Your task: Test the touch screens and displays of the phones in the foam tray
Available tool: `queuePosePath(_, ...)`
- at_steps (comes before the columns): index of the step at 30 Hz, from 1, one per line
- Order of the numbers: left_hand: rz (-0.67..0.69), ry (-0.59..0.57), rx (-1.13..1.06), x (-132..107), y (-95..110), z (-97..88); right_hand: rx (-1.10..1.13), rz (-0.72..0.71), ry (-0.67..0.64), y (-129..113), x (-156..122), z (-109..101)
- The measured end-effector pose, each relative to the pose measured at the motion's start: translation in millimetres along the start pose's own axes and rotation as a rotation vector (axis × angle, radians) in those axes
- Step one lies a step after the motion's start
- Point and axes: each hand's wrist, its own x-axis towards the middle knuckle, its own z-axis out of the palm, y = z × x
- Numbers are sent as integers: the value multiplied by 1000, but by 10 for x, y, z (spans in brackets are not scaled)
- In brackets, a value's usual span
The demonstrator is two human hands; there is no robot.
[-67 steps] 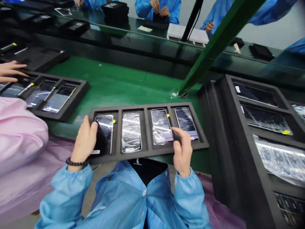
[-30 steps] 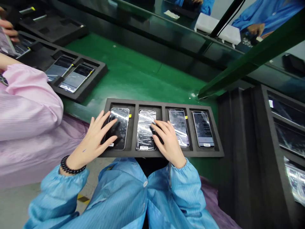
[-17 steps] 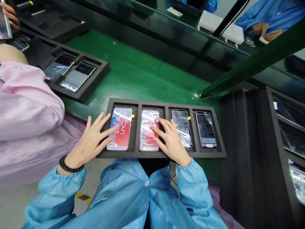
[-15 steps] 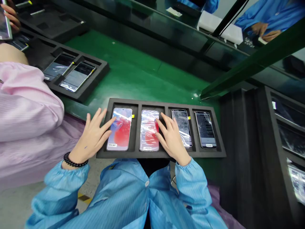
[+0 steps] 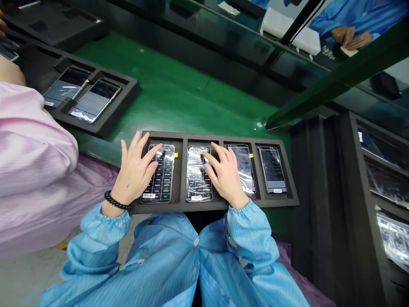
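Note:
A black foam tray [image 5: 220,137] lies on the green belt in front of me with several film-wrapped phones in its slots. My left hand [image 5: 134,172] is open, its fingers spread on the leftmost phone [image 5: 159,175], whose screen shows a dark keypad. My right hand [image 5: 225,175] is open too, fingertips on the second phone [image 5: 198,172], also showing a dark keypad. The third phone [image 5: 244,164] and the fourth phone [image 5: 272,169] lie untouched to the right.
A person in a pink sleeve [image 5: 28,140] works at my left beside another tray [image 5: 105,113] of phones. Stacked black trays [image 5: 351,192] stand at the right. A green beam [image 5: 335,81] slants overhead. Other workers in blue [image 5: 348,17] sit across the belt.
Both hands moved inward from the tray's ends onto the two left phones. Their dark screens lit red and white, and they now show dark keypads. My fingers have shifted slightly on the screens.

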Motion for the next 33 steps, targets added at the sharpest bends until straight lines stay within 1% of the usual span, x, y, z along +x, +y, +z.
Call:
queuePosePath(4, 39, 52, 11, -96, -24, -25, -8, -60, 3, -4, -42, 12)
queuePosePath(7, 35, 53, 30, -142, -34, -33, -22, -58, -4, -1, -38, 24)
queuePosePath(11, 21, -13, 36, -112, -37, -16, -35, -44, -52, 6, -16, 42)
queuePosePath(15, 9, -71, 54, -76, -26, 4, -23, -39, -39, 11, -26, 46)
queuePosePath(17, -11, -83, 50, -87, -22, 3, -8, -37, -27, 16, -38, 43)
queuePosePath(19, -30, -54, 24, -115, -24, -6, 24, -40, -5, 24, -46, 38)
queuePosePath(23, -49, 45, -22, -191, -52, -35, 123, -46, 87, 48, -53, 23)
queuePosePath(27, -69, 42, -14, -264, -87, -40, 189, -50, 127, 55, -41, 3)
queuePosePath(30, -97, 17, -14, -285, -106, -24, 170, -47, 101, 24, 3, -23)
queuePosePath(33, -120, 3, -10, -244, -114, -11, 145, -86, 13, -35, 89, -43)
